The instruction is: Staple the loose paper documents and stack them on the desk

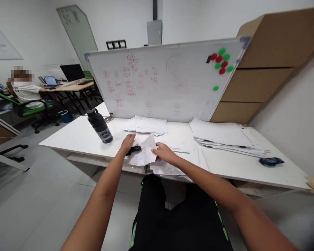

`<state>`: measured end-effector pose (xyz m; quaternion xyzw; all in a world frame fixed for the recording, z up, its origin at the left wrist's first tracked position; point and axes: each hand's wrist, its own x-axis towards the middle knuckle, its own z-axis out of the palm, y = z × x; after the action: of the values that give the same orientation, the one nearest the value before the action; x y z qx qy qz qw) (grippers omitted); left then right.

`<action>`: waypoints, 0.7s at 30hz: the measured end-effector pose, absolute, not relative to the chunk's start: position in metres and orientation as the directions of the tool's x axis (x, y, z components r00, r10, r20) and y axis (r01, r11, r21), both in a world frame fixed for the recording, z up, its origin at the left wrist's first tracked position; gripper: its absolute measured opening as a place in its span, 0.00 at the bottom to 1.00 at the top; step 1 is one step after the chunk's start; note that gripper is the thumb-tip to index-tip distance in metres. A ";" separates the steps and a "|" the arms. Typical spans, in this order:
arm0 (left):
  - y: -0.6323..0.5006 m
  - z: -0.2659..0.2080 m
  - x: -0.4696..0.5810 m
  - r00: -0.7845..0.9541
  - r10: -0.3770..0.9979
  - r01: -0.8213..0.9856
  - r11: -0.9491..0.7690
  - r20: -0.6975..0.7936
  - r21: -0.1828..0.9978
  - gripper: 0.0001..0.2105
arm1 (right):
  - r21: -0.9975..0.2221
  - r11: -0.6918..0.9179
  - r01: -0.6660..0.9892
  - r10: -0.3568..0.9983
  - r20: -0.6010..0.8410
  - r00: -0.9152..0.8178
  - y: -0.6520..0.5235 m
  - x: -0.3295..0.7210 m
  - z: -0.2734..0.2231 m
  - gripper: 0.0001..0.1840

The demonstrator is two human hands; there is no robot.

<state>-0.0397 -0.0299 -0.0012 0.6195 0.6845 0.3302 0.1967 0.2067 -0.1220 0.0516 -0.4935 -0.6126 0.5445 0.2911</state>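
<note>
My left hand [127, 143] is closed round a black stapler [135, 149], whose end lies over the left part of some printed paper [146, 153]. Pinched at its right edge by my right hand [163, 152], the paper is tilted above the front edge of the desk. Whether it is one sheet or several I cannot tell. Beneath and to the right of my right hand lie more printed sheets [170, 168], partly over the desk edge.
A dark water bottle [101, 127] stands at the left of the white desk [73, 136]. Paper stacks [146, 124] [219, 132] lie behind my hands and at right. A whiteboard [157, 83] with magnets rises at the back. Another person [28, 92] sits far left.
</note>
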 end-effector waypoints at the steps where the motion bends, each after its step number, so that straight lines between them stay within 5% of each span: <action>1: -0.034 0.000 -0.039 -0.203 0.965 0.679 0.014 0.169 0.734 0.29 | -0.952 -0.082 0.294 0.925 -0.183 -0.333 -0.122 0.205 0.051 0.13; 4: -0.050 0.004 -0.038 -0.379 0.863 0.621 -0.031 0.334 0.783 0.27 | -0.914 -0.039 0.404 0.939 -0.172 -0.299 -0.119 0.204 0.047 0.07; 7: -0.070 0.000 -0.039 -0.438 0.758 0.713 -0.035 0.484 0.701 0.24 | -0.847 0.020 0.531 0.954 -0.143 -0.264 -0.111 0.208 0.048 0.08; 13: -0.098 -0.035 -0.045 -0.345 0.850 0.873 0.135 0.398 0.469 0.22 | -0.731 0.129 0.670 0.986 0.024 -0.163 -0.090 0.237 0.071 0.09; 21: -0.092 -0.053 -0.048 -0.360 0.814 0.915 0.212 0.455 0.344 0.20 | -0.671 0.119 0.732 0.991 0.034 -0.130 -0.085 0.266 0.068 0.12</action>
<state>-0.0484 -0.0922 -0.0530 0.5587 0.7737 0.2857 -0.0876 0.2663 -0.0847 0.0676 -0.6108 -0.7052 0.2597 0.2491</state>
